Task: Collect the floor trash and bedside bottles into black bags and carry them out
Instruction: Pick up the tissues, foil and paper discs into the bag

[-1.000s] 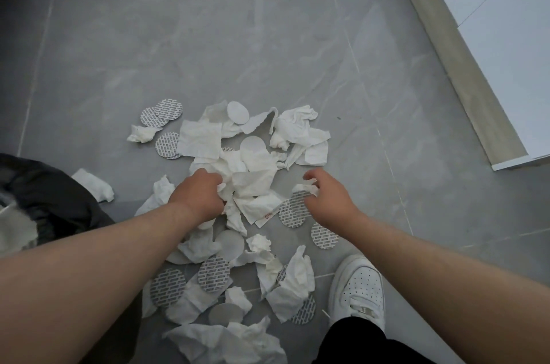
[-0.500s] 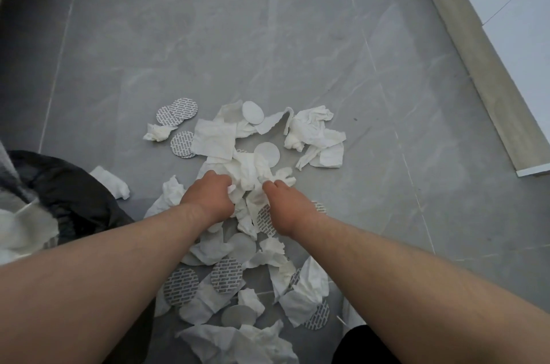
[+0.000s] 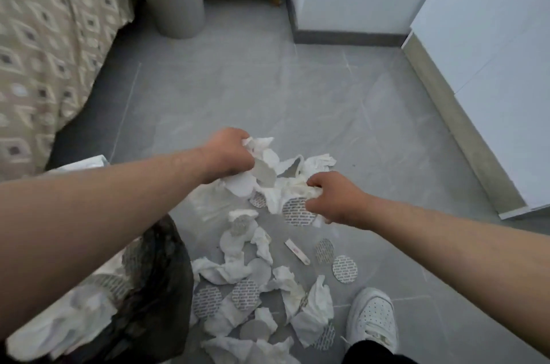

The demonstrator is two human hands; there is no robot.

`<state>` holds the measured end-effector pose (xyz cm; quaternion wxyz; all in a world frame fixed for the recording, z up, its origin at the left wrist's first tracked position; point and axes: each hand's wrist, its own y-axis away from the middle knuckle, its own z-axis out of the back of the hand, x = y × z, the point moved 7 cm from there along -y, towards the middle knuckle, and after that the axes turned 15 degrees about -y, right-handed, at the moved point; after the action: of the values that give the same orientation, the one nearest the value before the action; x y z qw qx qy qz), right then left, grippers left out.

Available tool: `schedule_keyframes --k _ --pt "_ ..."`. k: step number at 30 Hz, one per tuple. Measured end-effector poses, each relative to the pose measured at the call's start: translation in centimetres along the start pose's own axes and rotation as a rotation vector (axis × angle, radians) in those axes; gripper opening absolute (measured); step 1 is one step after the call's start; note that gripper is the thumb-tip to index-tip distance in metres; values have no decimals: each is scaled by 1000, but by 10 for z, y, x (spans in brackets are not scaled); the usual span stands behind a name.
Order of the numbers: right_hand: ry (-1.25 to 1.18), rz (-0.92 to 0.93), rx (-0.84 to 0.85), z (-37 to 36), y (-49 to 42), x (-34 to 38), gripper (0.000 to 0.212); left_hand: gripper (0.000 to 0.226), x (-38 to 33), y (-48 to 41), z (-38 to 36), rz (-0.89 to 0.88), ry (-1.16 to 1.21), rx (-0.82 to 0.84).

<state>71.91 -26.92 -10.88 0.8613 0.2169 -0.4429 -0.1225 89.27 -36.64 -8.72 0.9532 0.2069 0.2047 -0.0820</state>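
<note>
Both hands have lifted: left hand (image 3: 229, 155) and right hand (image 3: 333, 200) clutch tissues (image 3: 273, 176); bag (image 3: 143, 289) at eight o'clock part-filled, I judge much litter (image 3: 253, 298) left.

left grip (image 3: 229, 155) fingers curled, arm outstretched | right grip (image 3: 334, 200) fingers curled, knuckles up | 2 forearms bare

I see a grey tiled floor (image 3: 268, 101). Crumpled tissues (image 3: 315, 313) and round printed discs (image 3: 344, 269) lie scattered across its near middle, with a small paper strip (image 3: 297, 251) among them. A black bag (image 3: 154, 289) sits at the near left, a white shoe (image 3: 373, 316) at the near right, and a grey bin (image 3: 178, 3) by the far edge.
</note>
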Motion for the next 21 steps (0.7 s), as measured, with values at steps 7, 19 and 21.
schedule_keyframes --k 7,19,21 --pt "-386 71 -5 -21 50 97 13 19 68 100 87 121 510 -67" --pt "-916 -122 218 -99 54 146 23 57 264 231 56 444 1428 -364" --pt "-972 -151 215 -100 48 148 30 46 270 229 51 453 1356 -374"
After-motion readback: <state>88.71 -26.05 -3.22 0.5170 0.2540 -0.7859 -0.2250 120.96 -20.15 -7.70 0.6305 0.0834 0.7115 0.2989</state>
